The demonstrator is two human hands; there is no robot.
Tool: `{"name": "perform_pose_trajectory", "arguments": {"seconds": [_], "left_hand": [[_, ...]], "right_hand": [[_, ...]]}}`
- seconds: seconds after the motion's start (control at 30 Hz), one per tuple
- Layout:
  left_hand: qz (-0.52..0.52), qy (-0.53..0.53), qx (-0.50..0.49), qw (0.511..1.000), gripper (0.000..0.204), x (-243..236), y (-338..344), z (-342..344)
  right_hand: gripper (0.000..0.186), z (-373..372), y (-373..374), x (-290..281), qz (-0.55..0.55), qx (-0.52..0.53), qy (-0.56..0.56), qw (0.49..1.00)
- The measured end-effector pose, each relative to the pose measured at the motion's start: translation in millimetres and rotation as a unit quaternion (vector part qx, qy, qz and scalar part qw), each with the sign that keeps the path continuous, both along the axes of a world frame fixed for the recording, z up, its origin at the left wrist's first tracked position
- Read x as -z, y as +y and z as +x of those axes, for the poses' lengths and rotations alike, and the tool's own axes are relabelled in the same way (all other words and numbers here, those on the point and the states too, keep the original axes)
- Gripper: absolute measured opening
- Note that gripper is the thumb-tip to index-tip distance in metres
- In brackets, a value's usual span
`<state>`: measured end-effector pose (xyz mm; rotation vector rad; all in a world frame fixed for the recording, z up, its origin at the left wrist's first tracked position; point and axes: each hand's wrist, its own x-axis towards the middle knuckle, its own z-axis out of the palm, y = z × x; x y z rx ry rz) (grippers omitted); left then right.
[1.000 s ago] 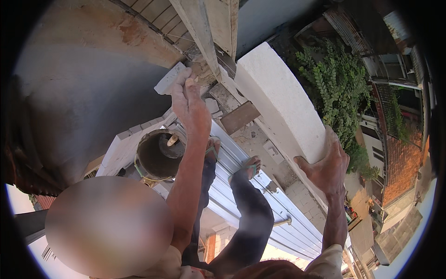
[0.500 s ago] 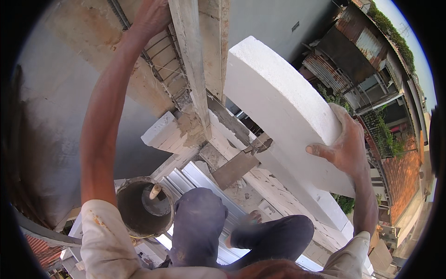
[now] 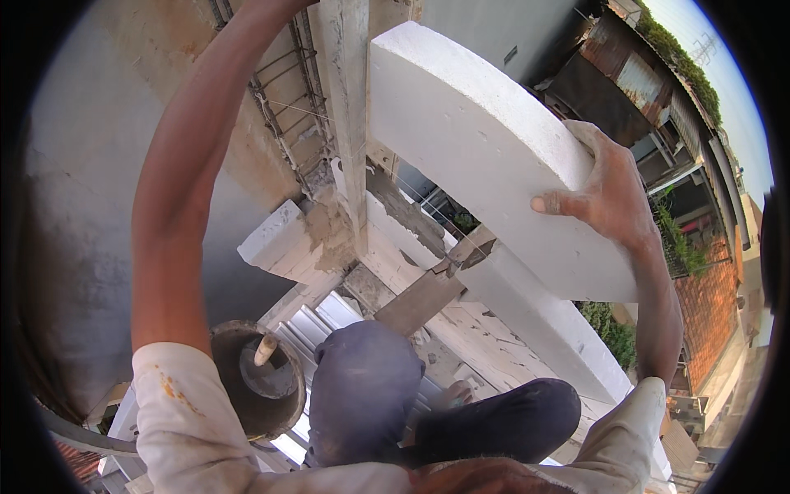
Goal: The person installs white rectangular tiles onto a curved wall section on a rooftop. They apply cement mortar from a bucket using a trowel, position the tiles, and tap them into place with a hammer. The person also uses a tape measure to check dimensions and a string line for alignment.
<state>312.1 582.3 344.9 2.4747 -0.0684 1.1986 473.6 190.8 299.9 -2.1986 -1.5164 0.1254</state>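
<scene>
My right hand grips a large white lightweight concrete block. Its thumb presses the broad face and its fingers wrap over the rough top edge. The block stands on edge above a wall of similar white blocks; whether it touches them I cannot tell. Its far end is beside an upright wooden post. My left forearm stretches up toward that post, and the hand lies past the upper edge of the picture. On the left, a bucket holds grey mortar and a tool with a pale handle.
A steel rebar cage runs beside the post. Below it, a block stub carries smeared mortar. A short board lies across the wall near my knees, close to ribbed metal sheeting. Rusty roofs lie beyond the wall.
The block and my right hand have shifted up and slightly left in the picture, baring more of the wall below. My left hand has passed out of view at the top.
</scene>
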Motion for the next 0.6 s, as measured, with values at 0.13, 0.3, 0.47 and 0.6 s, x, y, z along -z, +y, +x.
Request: {"name": "perform_pose_trajectory", "arguments": {"seconds": [0.13, 0.3, 0.47, 0.6], "left_hand": [[-0.012, -0.006, 0.008, 1.0, 0.055, -2.8, -1.4, 2.6], [-0.019, -0.019, 0.018, 0.999, 0.054, -1.6, -2.2, 4.2], [-0.003, -0.026, 0.02, 0.999, 0.054, -2.8, 0.5, 7.1], [0.042, -0.038, 0.003, 0.998, 0.053, -1.4, 9.9, 6.6]], "right_hand": [[0.084, -10.8, 9.3, -5.1, -0.001, 0.011, 0.019, 1.0], [0.093, -12.4, 9.8, -4.5, -0.009, 0.033, 0.047, 0.998], [0.082, -15.3, 17.8, 2.2, -0.005, 0.021, 0.026, 0.999], [0.097, -11.2, 41.0, 7.5, -0.035, 0.017, 0.023, 0.999]]}}
